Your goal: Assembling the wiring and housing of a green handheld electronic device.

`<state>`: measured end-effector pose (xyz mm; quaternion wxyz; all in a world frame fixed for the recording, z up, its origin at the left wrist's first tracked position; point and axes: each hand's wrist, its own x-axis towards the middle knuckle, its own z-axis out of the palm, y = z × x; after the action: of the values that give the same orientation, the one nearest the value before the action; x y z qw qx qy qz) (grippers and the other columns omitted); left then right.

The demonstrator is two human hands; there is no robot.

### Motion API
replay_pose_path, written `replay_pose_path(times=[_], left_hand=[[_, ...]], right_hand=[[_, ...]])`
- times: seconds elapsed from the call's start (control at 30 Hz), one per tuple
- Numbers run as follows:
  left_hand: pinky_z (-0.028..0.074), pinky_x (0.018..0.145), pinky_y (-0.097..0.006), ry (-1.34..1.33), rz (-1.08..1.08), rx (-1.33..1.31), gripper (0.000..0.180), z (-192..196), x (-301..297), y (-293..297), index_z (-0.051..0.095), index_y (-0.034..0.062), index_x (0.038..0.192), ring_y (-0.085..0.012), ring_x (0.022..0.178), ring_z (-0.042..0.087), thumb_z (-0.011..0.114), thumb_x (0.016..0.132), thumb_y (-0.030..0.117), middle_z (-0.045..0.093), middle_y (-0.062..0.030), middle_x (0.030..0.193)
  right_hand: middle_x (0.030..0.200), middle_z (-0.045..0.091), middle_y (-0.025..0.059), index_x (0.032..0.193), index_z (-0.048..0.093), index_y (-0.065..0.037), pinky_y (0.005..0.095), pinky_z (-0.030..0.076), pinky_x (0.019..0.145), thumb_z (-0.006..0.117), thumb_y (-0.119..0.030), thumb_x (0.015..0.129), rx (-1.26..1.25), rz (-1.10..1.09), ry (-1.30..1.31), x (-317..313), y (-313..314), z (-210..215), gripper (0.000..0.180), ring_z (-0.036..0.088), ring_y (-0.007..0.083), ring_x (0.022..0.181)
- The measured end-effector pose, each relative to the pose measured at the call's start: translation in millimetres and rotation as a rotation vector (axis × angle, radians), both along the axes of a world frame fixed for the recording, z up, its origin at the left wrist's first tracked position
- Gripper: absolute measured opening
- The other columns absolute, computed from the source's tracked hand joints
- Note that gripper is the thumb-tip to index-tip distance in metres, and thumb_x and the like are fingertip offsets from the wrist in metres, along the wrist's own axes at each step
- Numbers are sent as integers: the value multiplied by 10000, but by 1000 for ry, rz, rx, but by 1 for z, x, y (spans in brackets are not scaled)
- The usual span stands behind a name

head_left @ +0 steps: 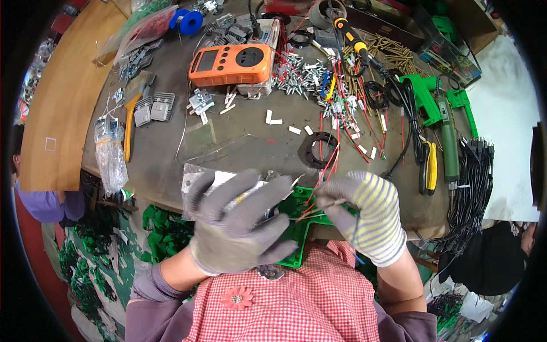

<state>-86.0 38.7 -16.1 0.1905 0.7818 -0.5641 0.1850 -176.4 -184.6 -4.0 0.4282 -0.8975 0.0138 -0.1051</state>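
A green plastic housing (295, 257) lies at the table's front edge, between my hands and against the checked apron. My left hand (233, 228), in a grey knit glove, is open with its fingers spread, just left of the housing and over a clear plastic bag (191, 181). My right hand (364, 214), in a grey glove with yellow stripes, is closed over the housing's right side. Its thumb and fingers pinch thin wires (310, 215). Red wires (329, 165) run from there up past a black ring (318, 150). The inside of the housing is partly hidden by my hands.
Farther back are an orange multimeter (231, 64), a heap of screws (299, 77) and a soldering iron (351, 39). On the right lie pliers (428, 165), a green electric screwdriver (448, 137) and bundled black cords (473, 182). A yellow-handled brush (130, 128) and heat sinks (163, 106) lie left.
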Motion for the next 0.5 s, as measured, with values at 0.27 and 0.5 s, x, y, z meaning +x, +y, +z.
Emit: replay_pose_path(times=[0.27, 0.5], left_hand=[[234, 1120, -585, 290, 43, 169, 178, -9, -2, -22, 677, 200, 676, -360, 1340, 431, 750, 597, 343, 490, -95, 1490], [322, 1097, -531, 666, -94, -160, 139, -11, 17, -9, 741, 176, 776, -340, 1350, 425, 780, 737, 303, 494, -85, 1483]], right_hand=[[746, 682, 154, 840, 719, -35, 404, 517, 643, 737, -152, 817, -23, -137, 31, 13, 7, -23, 120, 672, 330, 714], [763, 686, 140, 858, 716, -39, 382, 524, 618, 747, -166, 834, 76, -212, 55, -9, 14, -6, 132, 673, 284, 648]])
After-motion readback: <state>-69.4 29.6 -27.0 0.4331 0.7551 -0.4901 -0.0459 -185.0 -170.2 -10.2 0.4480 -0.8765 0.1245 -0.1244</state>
